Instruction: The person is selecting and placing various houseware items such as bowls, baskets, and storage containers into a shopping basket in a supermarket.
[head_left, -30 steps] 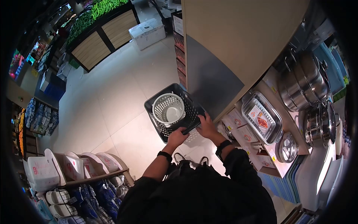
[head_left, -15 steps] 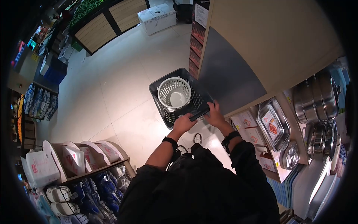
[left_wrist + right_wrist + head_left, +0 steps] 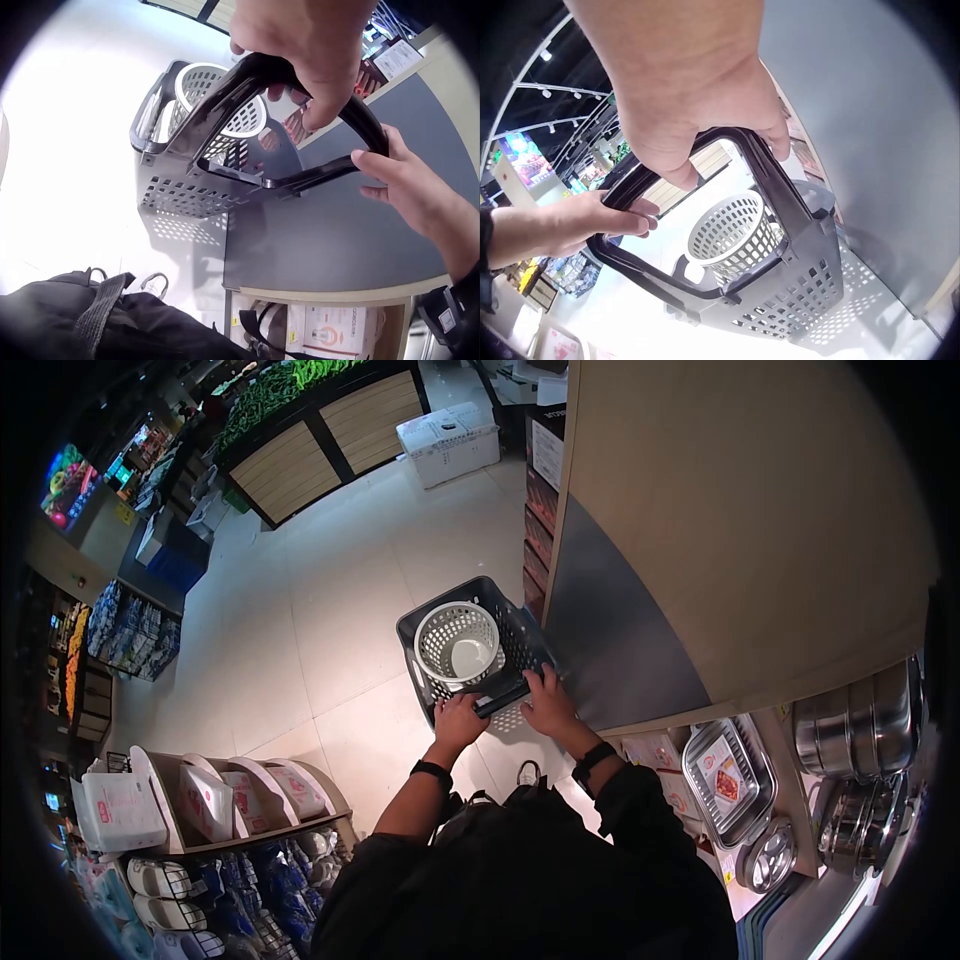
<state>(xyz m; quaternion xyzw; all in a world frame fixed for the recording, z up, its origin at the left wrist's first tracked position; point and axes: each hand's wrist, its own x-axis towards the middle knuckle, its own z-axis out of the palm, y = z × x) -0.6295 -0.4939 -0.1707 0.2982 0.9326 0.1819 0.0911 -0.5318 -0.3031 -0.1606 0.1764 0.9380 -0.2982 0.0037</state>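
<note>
A dark grey shopping basket (image 3: 520, 640) with perforated walls stands low in front of me. Inside it is a round white plastic basket (image 3: 441, 652), also full of holes, its open top facing up. Both my hands hold the basket's black looped handle (image 3: 502, 701). Over one side of the loop my left hand (image 3: 307, 45) curls its fingers, thumb beneath. My right hand (image 3: 697, 105) grips the corner nearer the grey panel. In the left wrist view, the handle's hinged end meets the rim below the hands.
Close on the right rises a counter with a grey panel (image 3: 620, 630). Beyond it are metal trays (image 3: 730, 780) and steel pots (image 3: 855, 730). A shelf of slippers (image 3: 160, 880) stands at left. Ahead on the tiled floor (image 3: 330, 600) is a white box (image 3: 450, 450).
The head view has shifted; the grey panel and metal trays now sit farther right in it than a second ago. Both hands have kept hold of the handle.
</note>
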